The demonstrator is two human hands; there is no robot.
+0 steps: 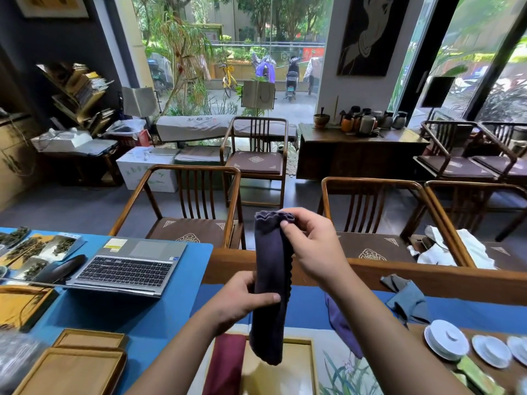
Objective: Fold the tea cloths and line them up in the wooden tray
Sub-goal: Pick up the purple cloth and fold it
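The folded dark purple tea cloth point(271, 286) hangs vertical above the wooden tray point(310, 366); right hand point(310, 246) pinches its top, left hand point(245, 300) grips its middle.

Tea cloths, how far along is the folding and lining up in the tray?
Done: one maroon cloth lies folded in the wooden tray. In hand: the left hand and right hand hold a dark purple cloth folded narrow above the tray. Left: a grey cloth and a purple cloth lie loose on the table.
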